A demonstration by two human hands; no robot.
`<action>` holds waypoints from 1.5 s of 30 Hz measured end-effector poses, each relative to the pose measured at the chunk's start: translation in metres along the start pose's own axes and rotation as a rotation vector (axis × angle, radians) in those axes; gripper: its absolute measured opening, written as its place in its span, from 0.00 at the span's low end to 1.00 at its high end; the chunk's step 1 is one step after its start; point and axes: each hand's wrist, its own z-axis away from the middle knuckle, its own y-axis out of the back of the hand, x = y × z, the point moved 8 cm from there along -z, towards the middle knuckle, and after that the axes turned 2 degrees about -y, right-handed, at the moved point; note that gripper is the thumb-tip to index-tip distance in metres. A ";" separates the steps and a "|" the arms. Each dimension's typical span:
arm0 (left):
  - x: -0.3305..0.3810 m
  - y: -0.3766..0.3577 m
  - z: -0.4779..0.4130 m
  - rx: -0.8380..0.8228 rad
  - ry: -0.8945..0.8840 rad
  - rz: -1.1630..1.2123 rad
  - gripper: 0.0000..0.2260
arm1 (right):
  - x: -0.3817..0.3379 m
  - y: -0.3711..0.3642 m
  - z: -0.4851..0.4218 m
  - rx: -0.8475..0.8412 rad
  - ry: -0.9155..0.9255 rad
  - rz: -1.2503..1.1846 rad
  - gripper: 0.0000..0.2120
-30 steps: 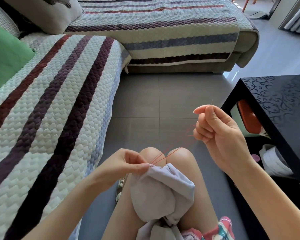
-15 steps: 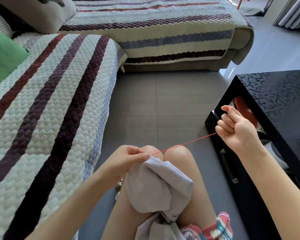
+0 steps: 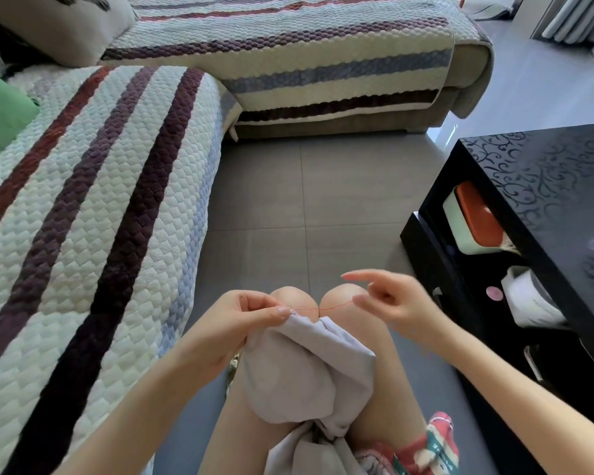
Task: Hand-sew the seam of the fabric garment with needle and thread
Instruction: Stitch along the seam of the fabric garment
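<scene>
Now I am looking at the work in the middle of one stitch. My left hand (image 3: 234, 323) is pinching the top edge of the grey garment (image 3: 306, 371) between thumb and forefinger, just where the red thread (image 3: 323, 307) is coming out of the cloth. The garment is lying on the lap and is draping over the knees (image 3: 288, 296). My right hand (image 3: 395, 303) is hovering just to the right of the knees. Its forefinger is pointing out straight, while the thumb and the other fingers are curling in and, as far as I can judge, are pinching the far end of the thread. The needle is too small to see. The thread between the two hands is running short and a little slack. I am judging that the next stitch is coming. For it, the right hand is needing to bring the needle point to the seam beside the left thumb, and the left fingers are needing to hold the fold firm and flat.
</scene>
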 end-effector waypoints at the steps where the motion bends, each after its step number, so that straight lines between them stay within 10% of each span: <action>1: 0.001 -0.001 0.000 -0.005 -0.004 0.000 0.20 | -0.006 -0.011 0.004 -0.032 0.042 0.077 0.13; 9: 0.007 -0.006 0.003 -0.024 -0.016 -0.019 0.13 | -0.025 -0.037 0.000 -0.028 0.162 0.223 0.18; 14: 0.009 -0.007 0.004 -0.044 -0.008 0.006 0.09 | -0.025 -0.004 -0.007 0.050 0.048 -0.012 0.05; 29: 0.013 -0.013 0.006 -0.075 -0.062 -0.064 0.04 | -0.072 0.044 -0.022 0.147 -0.100 -0.667 0.10; 45: 0.015 -0.015 0.012 -0.080 -0.060 -0.104 0.06 | -0.072 0.045 -0.047 0.216 -0.172 -0.424 0.06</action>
